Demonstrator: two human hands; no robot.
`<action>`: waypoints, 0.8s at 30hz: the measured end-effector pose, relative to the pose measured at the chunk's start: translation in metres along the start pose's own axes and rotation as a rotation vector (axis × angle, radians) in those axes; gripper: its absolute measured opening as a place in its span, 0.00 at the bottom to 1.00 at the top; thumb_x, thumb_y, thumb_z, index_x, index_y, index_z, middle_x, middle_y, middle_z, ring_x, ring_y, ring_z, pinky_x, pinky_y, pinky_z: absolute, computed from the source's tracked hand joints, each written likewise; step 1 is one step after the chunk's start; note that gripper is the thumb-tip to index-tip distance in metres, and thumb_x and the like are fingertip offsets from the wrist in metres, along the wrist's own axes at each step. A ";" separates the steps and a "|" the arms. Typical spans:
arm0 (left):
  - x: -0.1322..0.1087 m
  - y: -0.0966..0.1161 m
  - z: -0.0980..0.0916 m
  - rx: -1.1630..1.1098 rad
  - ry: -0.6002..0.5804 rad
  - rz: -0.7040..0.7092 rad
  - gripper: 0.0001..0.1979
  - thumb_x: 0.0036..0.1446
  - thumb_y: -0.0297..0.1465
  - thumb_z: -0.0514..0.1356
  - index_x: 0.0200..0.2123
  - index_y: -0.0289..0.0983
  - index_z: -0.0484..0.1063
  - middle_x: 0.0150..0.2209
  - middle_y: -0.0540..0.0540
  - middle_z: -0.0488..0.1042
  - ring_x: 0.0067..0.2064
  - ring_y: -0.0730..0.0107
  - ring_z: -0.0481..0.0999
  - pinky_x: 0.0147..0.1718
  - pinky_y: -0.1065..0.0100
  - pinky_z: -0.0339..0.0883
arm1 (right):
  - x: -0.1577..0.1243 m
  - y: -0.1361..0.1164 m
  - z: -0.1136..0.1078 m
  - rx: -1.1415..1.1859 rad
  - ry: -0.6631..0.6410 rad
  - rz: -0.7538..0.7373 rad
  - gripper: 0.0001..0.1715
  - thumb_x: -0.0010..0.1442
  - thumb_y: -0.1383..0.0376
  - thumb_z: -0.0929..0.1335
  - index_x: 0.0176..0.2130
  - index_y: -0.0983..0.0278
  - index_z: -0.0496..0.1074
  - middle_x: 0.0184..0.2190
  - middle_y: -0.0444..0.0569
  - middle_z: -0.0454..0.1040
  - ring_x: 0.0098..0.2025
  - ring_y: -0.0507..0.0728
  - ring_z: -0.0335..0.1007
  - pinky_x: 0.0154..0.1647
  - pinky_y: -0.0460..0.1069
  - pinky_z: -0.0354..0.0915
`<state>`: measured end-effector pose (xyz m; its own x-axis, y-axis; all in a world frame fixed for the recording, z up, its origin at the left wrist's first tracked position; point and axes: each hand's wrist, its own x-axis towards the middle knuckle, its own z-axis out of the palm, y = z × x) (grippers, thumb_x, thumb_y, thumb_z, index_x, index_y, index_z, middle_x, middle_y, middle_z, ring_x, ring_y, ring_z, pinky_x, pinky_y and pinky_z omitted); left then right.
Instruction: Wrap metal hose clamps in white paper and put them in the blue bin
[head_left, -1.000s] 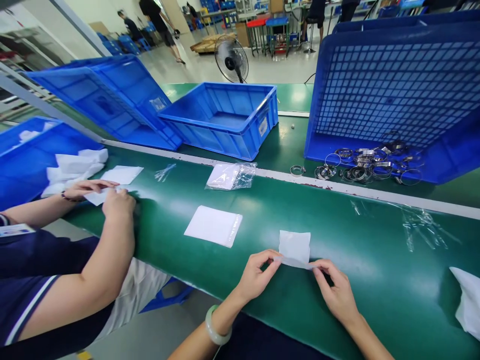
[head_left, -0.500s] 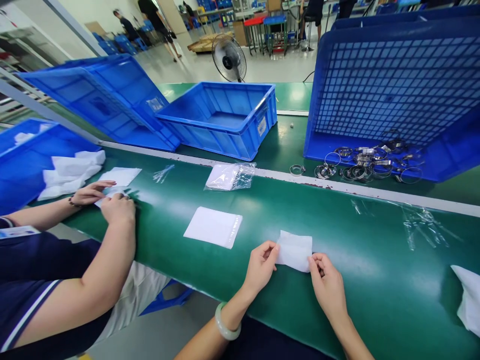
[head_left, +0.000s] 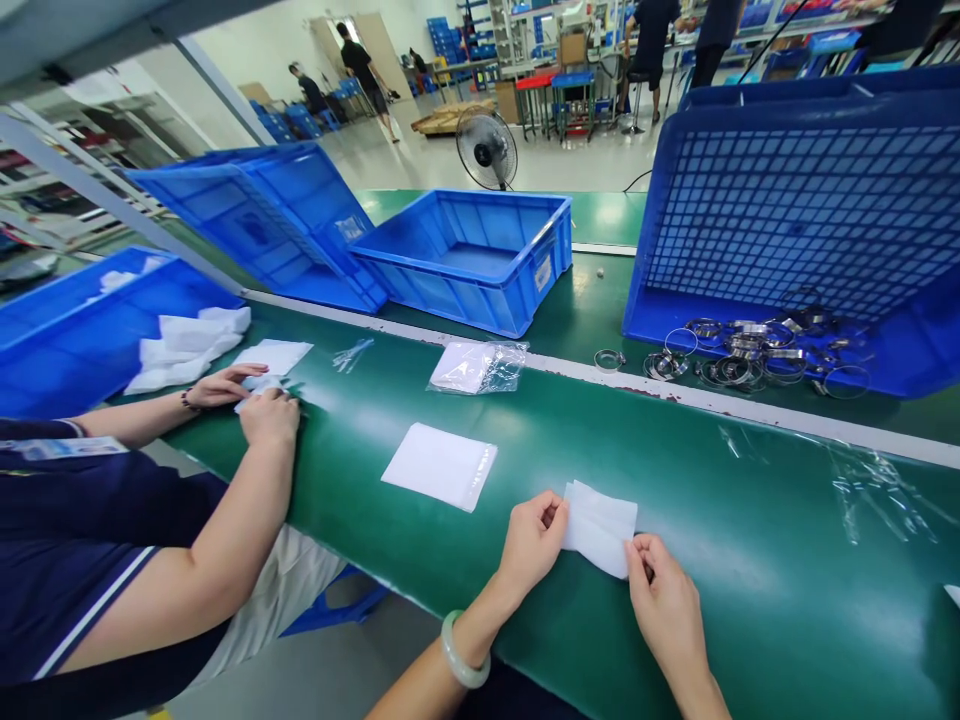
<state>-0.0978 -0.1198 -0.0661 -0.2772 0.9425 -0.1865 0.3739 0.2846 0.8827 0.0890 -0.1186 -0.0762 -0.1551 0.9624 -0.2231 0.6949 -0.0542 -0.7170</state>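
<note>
A small white pouch (head_left: 600,525), soft and slightly creased, is stretched between my two hands just over the green table. My left hand (head_left: 534,540) pinches its left edge between thumb and fingers. On the other side, my right hand (head_left: 664,590) grips the lower right edge in the same way. Whether anything lies inside the pouch I cannot tell. To the left of my hands lies a flat stack of white sheets in a clear bag (head_left: 440,466). Farther back is a second clear bag with white sheets (head_left: 478,367), partly filled.
A tilted blue crate (head_left: 757,210) at the right has several metal hose clamps (head_left: 750,350) at its lip. Another blue crate (head_left: 457,280) stands behind the table's pale strip. Clear plastic scraps (head_left: 877,490) lie at right. A co-worker's hands (head_left: 266,400) handle white material at left.
The view has shifted, so the crates and table appear lower and farther right. The pouch between my hands now looks more creased, with its top left corner parted into layers. Both hands still hold it.
</note>
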 end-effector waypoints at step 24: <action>-0.002 -0.005 0.003 0.656 -0.328 0.441 0.38 0.62 0.48 0.46 0.67 0.34 0.35 0.68 0.38 0.40 0.68 0.53 0.37 0.63 0.45 0.44 | -0.001 0.011 0.018 -0.517 0.153 -0.489 0.39 0.66 0.49 0.56 0.67 0.64 0.40 0.66 0.57 0.50 0.66 0.69 0.43 0.58 0.65 0.56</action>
<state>-0.0966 -0.1224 -0.0713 0.2462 0.9651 -0.0896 0.8519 -0.1714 0.4949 0.0842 -0.1247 -0.0963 -0.4591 0.8729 0.1654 0.8200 0.4880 -0.2993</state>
